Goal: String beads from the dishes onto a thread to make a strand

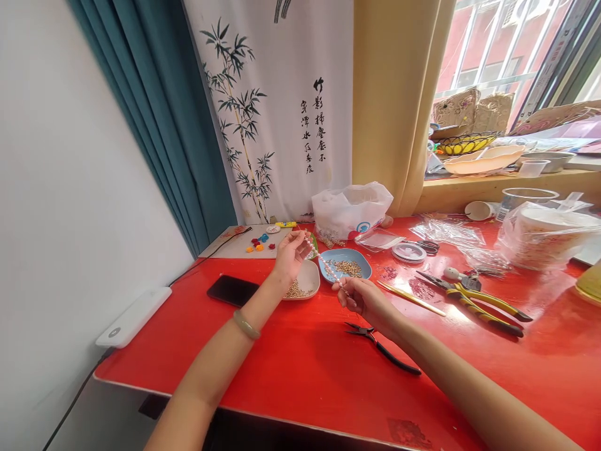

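Observation:
A string of pale pinkish beads [325,263] stretches slantwise between my two hands, above the dishes. My left hand [292,252] pinches its upper end, with a bangle on that wrist. Lower and to the right, my right hand [354,294] closes its fingers on the other end. Behind the string sits a blue dish [364,255] holding gold beads [350,269]. A whitish dish [312,283], partly covered by my left hand and wrist, also holds small gold beads. Just below my right hand lie black-handled pliers [394,358] on the red table [300,369].
Yellow-and-black pliers [488,307], a gold-coloured stick [413,297] and a round white lid [408,252] lie to the right. A phone [232,290] rests left of my left forearm. A white plastic bag [352,210] and a wrapped tub [549,235] stand farther back.

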The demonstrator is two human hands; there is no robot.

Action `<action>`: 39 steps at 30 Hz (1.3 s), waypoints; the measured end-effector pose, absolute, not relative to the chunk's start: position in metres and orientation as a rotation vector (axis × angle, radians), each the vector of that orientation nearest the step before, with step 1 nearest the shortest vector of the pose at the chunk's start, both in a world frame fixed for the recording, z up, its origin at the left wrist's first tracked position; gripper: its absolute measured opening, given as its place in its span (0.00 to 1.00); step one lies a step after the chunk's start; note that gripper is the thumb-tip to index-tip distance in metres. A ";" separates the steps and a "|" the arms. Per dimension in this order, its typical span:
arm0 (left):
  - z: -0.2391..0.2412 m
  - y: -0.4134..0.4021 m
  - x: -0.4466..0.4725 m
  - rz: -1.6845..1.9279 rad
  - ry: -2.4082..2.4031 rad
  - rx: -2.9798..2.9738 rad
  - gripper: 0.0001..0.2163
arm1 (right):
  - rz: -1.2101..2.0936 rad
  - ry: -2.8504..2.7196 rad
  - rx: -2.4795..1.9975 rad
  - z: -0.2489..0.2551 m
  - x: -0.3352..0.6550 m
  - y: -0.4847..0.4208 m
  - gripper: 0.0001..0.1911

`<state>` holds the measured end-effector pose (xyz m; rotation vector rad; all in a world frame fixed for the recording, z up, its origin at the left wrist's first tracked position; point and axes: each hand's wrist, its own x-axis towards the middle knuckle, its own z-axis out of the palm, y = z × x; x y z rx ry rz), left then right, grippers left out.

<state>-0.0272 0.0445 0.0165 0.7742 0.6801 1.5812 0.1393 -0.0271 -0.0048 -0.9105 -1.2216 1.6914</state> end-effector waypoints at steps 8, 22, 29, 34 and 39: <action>0.015 0.044 -0.026 1.567 0.671 0.773 0.03 | 1.818 -1.159 -0.882 -0.010 0.142 -0.023 0.05; 0.014 0.044 -0.026 1.565 0.655 0.769 0.03 | 1.575 -1.313 -1.011 0.001 0.141 -0.030 0.07; 0.010 0.043 -0.022 1.525 0.648 0.797 0.04 | 1.650 -1.358 -0.861 -0.006 0.140 -0.024 0.08; 0.006 0.041 -0.020 1.515 0.645 0.797 0.05 | 1.729 -1.262 -0.864 -0.006 0.142 -0.024 0.04; 0.006 0.040 -0.019 1.518 0.667 0.790 0.05 | 1.666 -1.278 -0.950 0.000 0.142 -0.027 0.05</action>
